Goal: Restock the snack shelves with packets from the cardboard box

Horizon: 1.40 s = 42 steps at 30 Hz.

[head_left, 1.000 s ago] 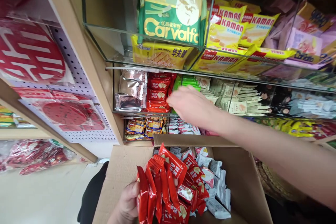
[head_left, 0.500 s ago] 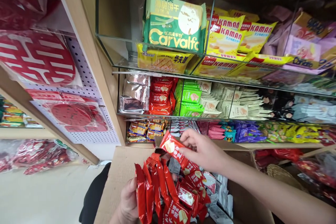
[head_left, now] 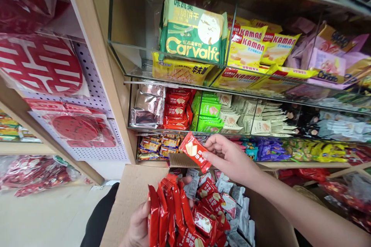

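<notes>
My left hand (head_left: 138, 227) is closed round a fan of several red snack packets (head_left: 171, 216) at the bottom, above an open cardboard box (head_left: 130, 193). My right hand (head_left: 228, 156) pinches one red packet (head_left: 194, 151) and holds it lifted above the box, in front of the lower shelf. More red and white packets (head_left: 228, 204) lie loose in the box. On the glass shelf behind, a stack of the same red packets (head_left: 176, 109) sits between silver packs (head_left: 147, 106) and green packs (head_left: 209, 112).
A glass shelf unit holds a green Carvalfo bag (head_left: 193, 32), yellow Kaman bags (head_left: 255, 46) and pink bags (head_left: 327, 60) above. Small sweets fill the lowest row (head_left: 275, 148). Red paper decorations (head_left: 40, 65) hang on a pegboard at the left, past a wooden upright (head_left: 95, 65).
My right hand drew back from the shelf's red stack, came down to the bunch in my left hand, took one red packet and has lifted it clear.
</notes>
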Motion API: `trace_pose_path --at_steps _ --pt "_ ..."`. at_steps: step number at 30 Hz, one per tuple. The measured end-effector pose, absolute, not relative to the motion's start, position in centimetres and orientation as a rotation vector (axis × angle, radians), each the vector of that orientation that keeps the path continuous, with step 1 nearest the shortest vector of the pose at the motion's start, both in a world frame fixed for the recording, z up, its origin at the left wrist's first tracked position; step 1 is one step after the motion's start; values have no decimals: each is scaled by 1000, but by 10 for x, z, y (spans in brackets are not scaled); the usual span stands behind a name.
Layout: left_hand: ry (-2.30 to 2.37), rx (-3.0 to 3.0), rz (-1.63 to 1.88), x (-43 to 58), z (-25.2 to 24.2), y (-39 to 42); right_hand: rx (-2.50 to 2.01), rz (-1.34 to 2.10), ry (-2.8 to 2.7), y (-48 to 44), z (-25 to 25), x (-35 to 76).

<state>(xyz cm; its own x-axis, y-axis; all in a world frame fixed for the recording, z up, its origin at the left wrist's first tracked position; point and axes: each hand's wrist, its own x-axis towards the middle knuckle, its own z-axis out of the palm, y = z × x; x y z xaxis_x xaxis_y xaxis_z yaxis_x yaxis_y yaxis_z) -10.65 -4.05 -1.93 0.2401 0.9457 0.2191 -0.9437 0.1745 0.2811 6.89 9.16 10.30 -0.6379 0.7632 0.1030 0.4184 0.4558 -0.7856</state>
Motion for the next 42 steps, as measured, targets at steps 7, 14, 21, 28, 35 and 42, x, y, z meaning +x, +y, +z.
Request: trace_pose_path --at_steps 7,14,21,28,35,42 --pt "-103 539 1206 -100 1 -37 -1038 605 -2226 114 134 58" --pt "-56 572 1224 -103 -10 -39 -1165 172 -2343 128 148 44" --pt "-16 596 1251 -101 -13 -38 -1201 -439 -2535 141 167 5" --pt "27 569 1285 -103 -17 -41 -1169 -795 -2618 156 158 -24" --pt "22 605 1276 -101 -10 -39 -1147 -808 -2696 155 154 -37" --pt "-16 582 1243 -103 -19 -39 -1266 -781 -2669 157 155 -41"
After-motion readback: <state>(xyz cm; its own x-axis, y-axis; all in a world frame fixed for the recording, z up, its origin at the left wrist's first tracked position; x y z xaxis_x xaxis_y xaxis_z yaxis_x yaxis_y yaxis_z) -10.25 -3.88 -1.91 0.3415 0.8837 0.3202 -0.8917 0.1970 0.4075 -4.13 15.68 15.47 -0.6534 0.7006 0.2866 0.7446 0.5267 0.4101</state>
